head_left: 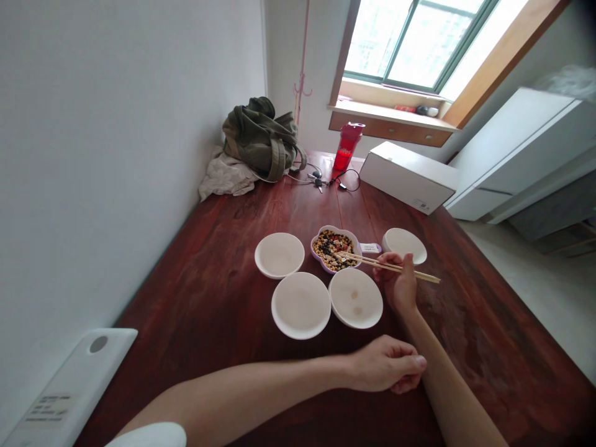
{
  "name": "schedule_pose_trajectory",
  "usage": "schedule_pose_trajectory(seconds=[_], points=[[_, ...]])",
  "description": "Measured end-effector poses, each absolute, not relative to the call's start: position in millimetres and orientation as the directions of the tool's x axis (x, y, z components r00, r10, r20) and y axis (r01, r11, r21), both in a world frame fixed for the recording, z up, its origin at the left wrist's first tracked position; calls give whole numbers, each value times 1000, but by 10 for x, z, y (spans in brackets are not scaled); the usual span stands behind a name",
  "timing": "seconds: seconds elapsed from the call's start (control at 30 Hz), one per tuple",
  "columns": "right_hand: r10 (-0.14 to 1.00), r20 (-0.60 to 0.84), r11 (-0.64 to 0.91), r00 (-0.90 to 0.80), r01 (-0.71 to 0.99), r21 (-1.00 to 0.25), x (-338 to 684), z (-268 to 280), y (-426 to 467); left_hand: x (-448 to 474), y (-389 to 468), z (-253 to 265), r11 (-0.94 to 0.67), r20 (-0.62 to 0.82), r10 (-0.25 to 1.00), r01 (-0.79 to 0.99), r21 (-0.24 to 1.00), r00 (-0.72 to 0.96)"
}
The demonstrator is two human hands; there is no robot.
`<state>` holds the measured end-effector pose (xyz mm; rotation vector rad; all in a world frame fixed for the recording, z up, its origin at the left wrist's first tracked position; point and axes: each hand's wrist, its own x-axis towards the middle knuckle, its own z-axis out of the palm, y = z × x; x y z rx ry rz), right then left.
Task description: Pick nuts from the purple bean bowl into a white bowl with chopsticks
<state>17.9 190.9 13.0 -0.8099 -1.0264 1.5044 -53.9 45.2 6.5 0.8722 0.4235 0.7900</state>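
My right hand (397,282) is closed around a pair of wooden chopsticks (421,275), their tips in the mixed beans and grains (331,247). These fill a purple-rimmed, flower-shaped dish (313,257) with a labelled handle pointing right. Just below it, a white bowl (356,313) has two pale bits in it. Touching that bowl on its left is another white bowl (300,307), with a third white bowl (279,256) behind it. A further white bowl (406,242) stands behind my right hand. My left hand (391,365) is loosely fisted beside my right forearm, with nothing visible in it.
The dark red wooden table (223,298) meets a white wall on the left. At its far end are a green bag (261,139), a beige cloth (228,174), keys (318,180), a red bottle (347,149) and a white box (407,177). A white panel (79,379) stands at the lower left.
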Motion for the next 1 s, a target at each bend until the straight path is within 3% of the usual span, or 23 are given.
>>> schedule_pose_trajectory(seconds=[0.53, 0.77, 1.0], points=[[976, 35, -11, -213, -209, -978, 163, 81, 1887, -572, 417, 112, 295, 42, 764, -406, 865, 644], [984, 88, 66, -153, -142, -988, 181, 37, 1885, -557, 419, 28, 279, 49, 761, -395, 875, 647], [957, 204, 204, -207, -20, -979, 166, 58, 1847, -563, 414, 67, 259, 63, 763, -393, 882, 643]])
